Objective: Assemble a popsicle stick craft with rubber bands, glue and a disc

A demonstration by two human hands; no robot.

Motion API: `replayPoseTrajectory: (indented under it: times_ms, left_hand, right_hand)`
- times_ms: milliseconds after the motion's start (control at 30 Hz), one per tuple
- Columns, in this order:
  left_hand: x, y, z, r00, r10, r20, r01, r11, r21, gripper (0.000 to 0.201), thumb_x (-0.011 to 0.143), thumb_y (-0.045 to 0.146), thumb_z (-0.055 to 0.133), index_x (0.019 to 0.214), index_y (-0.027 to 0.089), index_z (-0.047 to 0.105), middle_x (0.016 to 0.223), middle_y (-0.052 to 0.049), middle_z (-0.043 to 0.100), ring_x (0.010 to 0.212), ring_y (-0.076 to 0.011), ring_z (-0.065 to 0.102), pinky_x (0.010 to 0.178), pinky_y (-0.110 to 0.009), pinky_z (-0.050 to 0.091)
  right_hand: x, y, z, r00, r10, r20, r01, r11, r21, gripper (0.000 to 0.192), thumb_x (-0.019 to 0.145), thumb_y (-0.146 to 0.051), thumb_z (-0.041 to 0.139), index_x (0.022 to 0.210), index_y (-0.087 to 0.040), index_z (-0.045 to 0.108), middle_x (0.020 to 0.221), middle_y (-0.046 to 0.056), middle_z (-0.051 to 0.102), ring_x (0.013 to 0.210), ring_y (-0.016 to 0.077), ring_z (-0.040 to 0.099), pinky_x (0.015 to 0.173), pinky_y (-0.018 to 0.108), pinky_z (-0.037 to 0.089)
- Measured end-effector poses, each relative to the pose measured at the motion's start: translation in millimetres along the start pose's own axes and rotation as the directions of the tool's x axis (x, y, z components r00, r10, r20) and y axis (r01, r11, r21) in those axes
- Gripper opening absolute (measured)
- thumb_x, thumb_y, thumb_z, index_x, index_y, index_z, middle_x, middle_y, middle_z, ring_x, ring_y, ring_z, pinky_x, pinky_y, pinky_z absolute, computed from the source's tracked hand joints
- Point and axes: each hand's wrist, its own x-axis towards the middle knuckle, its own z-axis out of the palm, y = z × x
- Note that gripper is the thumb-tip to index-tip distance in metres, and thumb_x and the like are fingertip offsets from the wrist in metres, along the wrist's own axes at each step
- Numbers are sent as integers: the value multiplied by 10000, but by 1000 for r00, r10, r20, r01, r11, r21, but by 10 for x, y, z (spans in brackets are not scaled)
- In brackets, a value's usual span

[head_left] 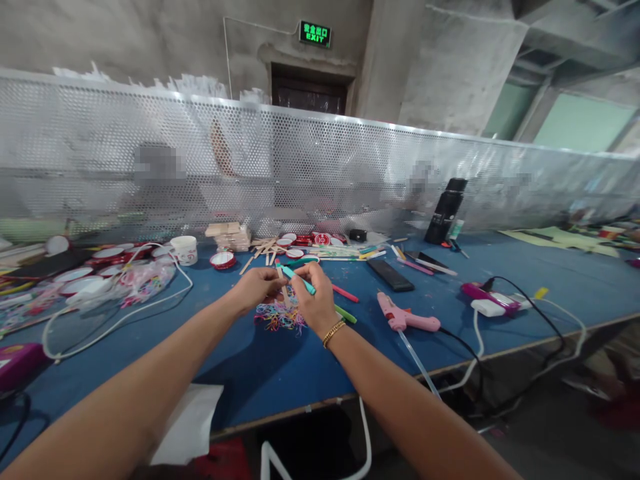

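My left hand (259, 291) is closed on a slim wooden craft stick (285, 293), held upright with a reddish patch near its top. A teal marker (307, 285) sits in the closed fingers of my right hand (317, 299), its tip close to the stick. I cannot tell whether the tip touches the wood. Below both hands lies a tangle of colourful thin bands or strings (280, 320) on the blue table (280, 373). Near my right hand are a red marker (345, 293) and a green marker (346, 314).
On the right lie a pink glue gun (407, 317), a black phone (390, 274) and a purple power strip (493, 299) with cords. A black bottle (444, 213) stands behind. Loose sticks (265, 248), a paper cup (185, 251) and a perforated metal divider (320, 167) are at the back.
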Motion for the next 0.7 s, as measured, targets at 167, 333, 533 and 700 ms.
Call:
replayPoseTrajectory:
  times_ms: [167,333,533,700]
  left_hand:
    - [0,8,-5,1000,-15,-1,15,1000,5,379,579,443,818,690,156,598,582,2,614,596,-145,636,516,-216,398]
    - [4,8,-9,1000,-9,5,9,1000,7,380,579,444,815,686,158,589,577,10,614,586,-137,629,518,-211,402]
    - [8,13,-11,1000,-7,0,7,1000,11,392,575,456,813,694,158,587,577,10,615,589,-136,631,513,-205,389]
    - [-10,33,-3,1000,-4,-7,4,1000,21,408,576,468,812,662,160,559,573,-1,620,584,-138,623,517,-214,393]
  right_hand:
    - [-2,-4,-2,1000,2,4,-2,999,49,72,860,-260,525,818,-209,552,768,-20,594,723,140,565,708,268,435]
    - [-4,0,-1,1000,-4,23,4,1000,16,80,861,-261,526,811,-205,550,765,-17,591,719,141,552,688,261,424]
    - [-3,13,2,1000,-13,16,12,999,33,76,863,-262,525,824,-205,557,773,-15,596,733,143,558,698,264,427]
    - [-3,17,2,1000,-9,-2,9,1000,14,74,859,-262,531,820,-206,558,770,-18,594,727,143,558,700,268,430]
